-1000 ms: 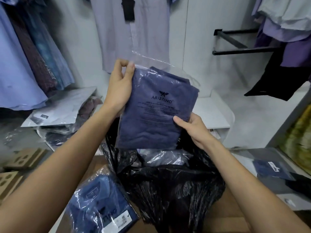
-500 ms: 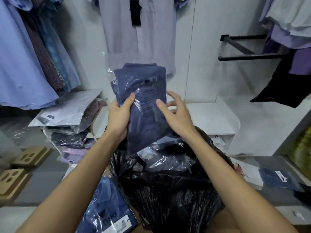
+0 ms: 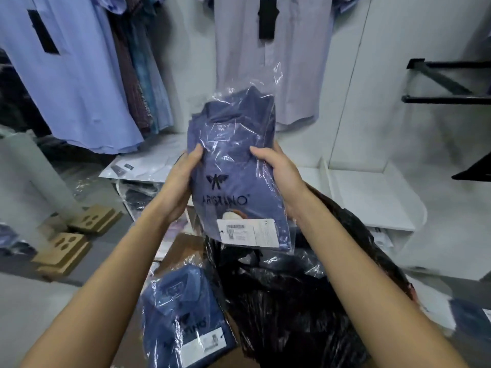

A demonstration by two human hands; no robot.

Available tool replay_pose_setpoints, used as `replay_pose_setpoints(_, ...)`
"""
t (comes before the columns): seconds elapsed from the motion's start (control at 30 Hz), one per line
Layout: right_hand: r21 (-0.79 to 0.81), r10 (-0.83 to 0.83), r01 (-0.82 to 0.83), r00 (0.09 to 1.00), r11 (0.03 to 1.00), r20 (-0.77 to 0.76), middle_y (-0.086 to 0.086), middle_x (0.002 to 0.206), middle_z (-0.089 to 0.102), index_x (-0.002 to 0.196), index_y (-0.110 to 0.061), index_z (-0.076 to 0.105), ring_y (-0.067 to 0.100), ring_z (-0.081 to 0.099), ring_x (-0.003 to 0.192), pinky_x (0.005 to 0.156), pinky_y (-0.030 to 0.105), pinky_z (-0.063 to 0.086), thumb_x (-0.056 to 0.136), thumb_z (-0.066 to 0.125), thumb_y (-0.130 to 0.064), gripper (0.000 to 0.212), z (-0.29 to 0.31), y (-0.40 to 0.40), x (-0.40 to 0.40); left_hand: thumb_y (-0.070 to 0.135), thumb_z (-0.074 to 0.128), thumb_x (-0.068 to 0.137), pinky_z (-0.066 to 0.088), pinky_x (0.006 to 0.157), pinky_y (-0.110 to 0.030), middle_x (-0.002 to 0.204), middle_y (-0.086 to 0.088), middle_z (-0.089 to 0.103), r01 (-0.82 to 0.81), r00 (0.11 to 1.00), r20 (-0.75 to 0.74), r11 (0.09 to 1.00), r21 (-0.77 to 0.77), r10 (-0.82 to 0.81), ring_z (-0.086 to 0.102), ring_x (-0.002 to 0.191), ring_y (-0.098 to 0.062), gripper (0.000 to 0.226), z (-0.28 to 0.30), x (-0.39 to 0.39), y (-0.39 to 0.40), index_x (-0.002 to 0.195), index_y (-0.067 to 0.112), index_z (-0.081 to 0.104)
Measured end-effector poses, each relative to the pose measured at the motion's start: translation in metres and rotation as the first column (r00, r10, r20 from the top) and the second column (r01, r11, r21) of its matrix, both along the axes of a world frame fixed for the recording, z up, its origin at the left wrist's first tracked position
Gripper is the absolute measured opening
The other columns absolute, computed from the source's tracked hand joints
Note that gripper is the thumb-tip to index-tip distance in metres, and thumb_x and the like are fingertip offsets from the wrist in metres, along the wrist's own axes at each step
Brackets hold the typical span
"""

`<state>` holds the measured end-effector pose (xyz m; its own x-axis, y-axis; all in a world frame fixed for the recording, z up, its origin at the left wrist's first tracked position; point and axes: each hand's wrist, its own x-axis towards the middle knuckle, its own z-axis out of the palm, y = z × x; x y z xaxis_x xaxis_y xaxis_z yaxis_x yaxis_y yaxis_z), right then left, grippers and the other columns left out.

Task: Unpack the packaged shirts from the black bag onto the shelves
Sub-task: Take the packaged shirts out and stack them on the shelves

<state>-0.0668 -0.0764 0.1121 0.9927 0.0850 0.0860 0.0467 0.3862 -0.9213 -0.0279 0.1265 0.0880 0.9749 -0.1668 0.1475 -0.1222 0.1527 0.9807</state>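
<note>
Shirt: packaged shirt, navy, held upright above the black bag, label side facing the camera.
Hands: left hand and right hand each curl round a side edge, thumbs on front.
Handling: likely light and soft; the clear film looks slippery, so side edges suit best.
Hidden: fingers behind the pack; bag contents mostly unseen; label print illegible.
Nearby: another packaged shirt beside the bag.
</note>
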Motion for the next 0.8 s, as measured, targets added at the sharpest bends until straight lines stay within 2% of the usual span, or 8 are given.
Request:
replay_pose_setpoints(0.07, -0.056, 0.018, -0.023, 0.997, 0.998, -0.079, 0.012, 0.118, 0.075, 0.131, -0.018, 0.061, 0.032, 0.072, 0.108, 0.098, 0.047, 0.056, 0.095, 0.064, -0.022, 0.036, -0.005, 0.017, 0.008, 0.051, 0.056, 0.094, 0.051, 0.105, -0.043, 0.136, -0.008, 0.066, -0.023, 0.999, -0.038, 0.998, -0.064, 0.021, 0.063, 0.126, -0.025, 0.059, -0.009, -0.008, 0.025, 0.140, 0.015, 0.057)
replay_pose_setpoints(0.13, -0.216, 0.017, -0.042, 0.993, 0.975, -0.118, 0.009, 0.122, 0.072, 0.134, -0.016, 0.055, 0.027, 0.070, 0.110, 0.094, 0.039, 0.057, 0.097, 0.064, -0.024, 0.039, -0.017, 0.037, 0.013, 0.041, 0.062, 0.093, 0.056, 0.098, -0.041, 0.131, -0.009, 0.069, -0.186, 0.983, -0.031, 0.977, -0.105, 0.183, 0.066, 0.119, -0.026, 0.052, -0.024, -0.018, 0.048, 0.137, 0.013, 0.058)
replay_pose_setpoints(0.23, -0.468, 0.063, -0.124, 0.988, 0.875, -0.144, 0.000, 0.122, 0.068, 0.132, -0.021, 0.050, 0.017, 0.068, 0.112, 0.102, 0.040, 0.055, 0.091, 0.075, -0.021, 0.048, -0.053, 0.068, 0.014, 0.037, 0.072, 0.090, 0.060, 0.089, -0.041, 0.125, -0.012, 0.071, -0.349, 0.935, -0.097, 0.934, -0.078, 0.341, 0.071, 0.109, -0.026, 0.052, -0.058, -0.038, 0.080, 0.132, 0.012, 0.053)
replay_pose_setpoints(0.37, -0.690, 0.097, -0.175, 0.984, 0.703, -0.152, -0.003, 0.119, 0.069, 0.130, -0.020, 0.055, 0.017, 0.066, 0.109, 0.100, 0.038, 0.053, 0.088, 0.075, -0.018, 0.047, -0.113, 0.104, 0.006, 0.030, 0.072, 0.093, 0.062, 0.070, -0.036, 0.104, -0.010, 0.076, -0.452, 0.864, -0.251, 0.892, -0.011, 0.436, 0.075, 0.084, -0.020, 0.032, -0.114, -0.070, 0.112, 0.119, 0.020, 0.057)
replay_pose_setpoints(0.5, -0.802, 0.068, -0.212, 0.975, 0.558, -0.211, 0.007, 0.111, 0.066, 0.121, -0.014, 0.054, 0.028, 0.064, 0.104, 0.091, 0.040, 0.054, 0.090, 0.060, -0.006, 0.033, -0.173, 0.132, -0.008, 0.032, 0.078, 0.089, 0.062, 0.066, -0.040, 0.107, -0.013, 0.076, -0.514, 0.772, -0.390, 0.854, 0.079, 0.501, 0.076, 0.080, -0.026, 0.039, -0.174, -0.097, 0.134, 0.118, 0.020, 0.056)
replay_pose_setpoints(0.6, -0.822, 0.037, -0.233, 0.967, 0.520, -0.251, 0.014, 0.118, 0.066, 0.134, -0.015, 0.048, 0.034, 0.064, 0.108, 0.091, 0.040, 0.054, 0.090, 0.054, -0.001, 0.046, -0.218, 0.146, -0.016, 0.027, 0.077, 0.090, 0.063, 0.064, -0.041, 0.102, -0.012, 0.077, -0.549, 0.697, -0.482, 0.827, 0.117, 0.531, 0.077, 0.079, -0.029, 0.039, -0.216, -0.111, 0.137, 0.119, 0.019, 0.053)
replay_pose_setpoints(0.73, -0.858, 0.015, -0.279, 0.953, 0.432, -0.302, 0.017, 0.117, 0.065, 0.151, -0.018, 0.033, 0.036, 0.063, 0.104, 0.077, 0.033, 0.047, 0.092, 0.053, 0.001, 0.065, -0.257, 0.155, -0.018, 0.029, 0.078, 0.089, 0.064, 0.071, -0.045, 0.109, -0.011, 0.074, -0.521, 0.612, -0.575, 0.824, 0.223, 0.543, 0.077, 0.086, -0.030, 0.042, -0.264, -0.119, 0.140, 0.119, 0.021, 0.050)
replay_pose_setpoints(0.8, -0.861, 0.057, -0.335, 0.939, 0.383, -0.340, 0.019, 0.125, 0.063, 0.157, -0.020, 0.023, 0.037, 0.061, 0.113, 0.086, 0.038, 0.050, 0.091, 0.058, -0.003, 0.077, -0.271, 0.160, -0.019, 0.027, 0.079, 0.088, 0.063, 0.072, -0.043, 0.114, -0.010, 0.071, -0.475, 0.583, -0.571, 0.812, 0.339, 0.578, 0.074, 0.088, -0.027, 0.043, -0.285, -0.122, 0.141, 0.118, 0.020, 0.049)
